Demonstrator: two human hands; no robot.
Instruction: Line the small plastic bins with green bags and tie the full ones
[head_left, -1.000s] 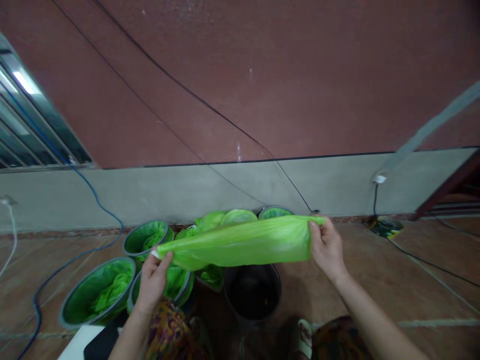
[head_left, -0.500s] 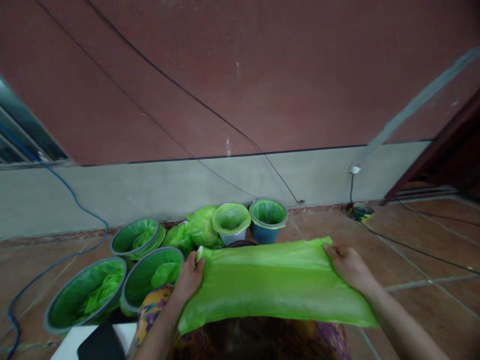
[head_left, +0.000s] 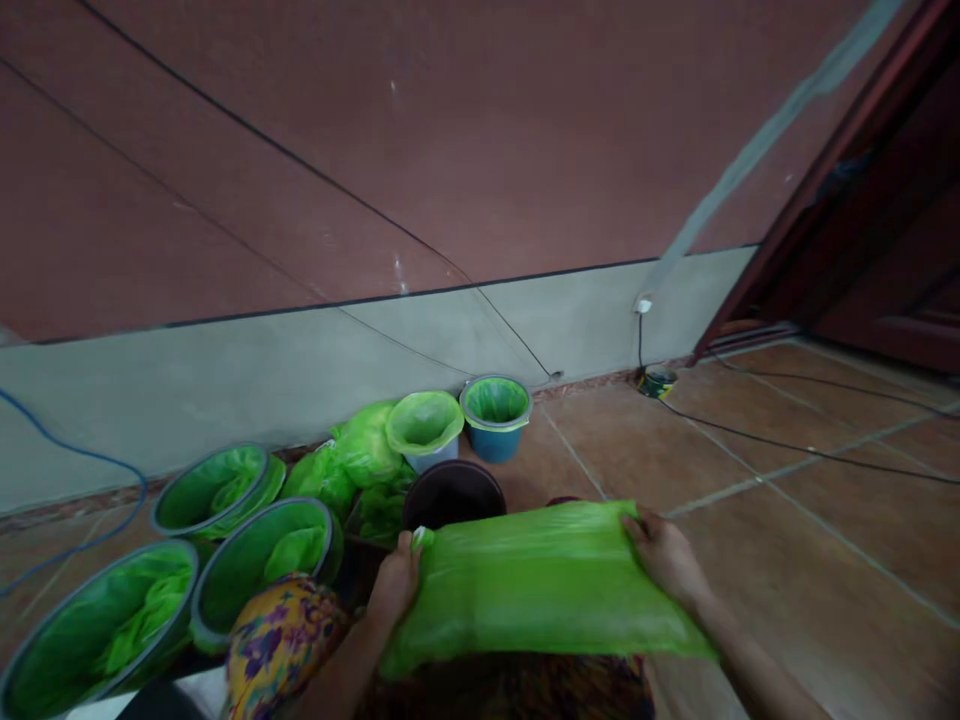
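A bright green plastic bag (head_left: 540, 585) is stretched out flat in front of me, above my lap. My left hand (head_left: 397, 575) pinches its upper left corner, where a small white bit shows. Closed on the upper right corner is my right hand (head_left: 664, 555). The bag's lower edge hangs loose over my flowered clothing. Just beyond the bag stands a dark brown bucket (head_left: 455, 487), partly hidden by it.
At left stand several grey-rimmed buckets (head_left: 262, 545) lined with green bags. Filled green bags (head_left: 367, 445), a white bucket (head_left: 425, 425) and a blue bucket (head_left: 495, 415) line the wall. A black cable (head_left: 810, 447) crosses the tiles; a blue hose (head_left: 82, 455) lies left.
My view has turned to the right, bringing more of the door and the dark brown bucket into sight. Both hands keep hold of the green bag, which is still stretched.
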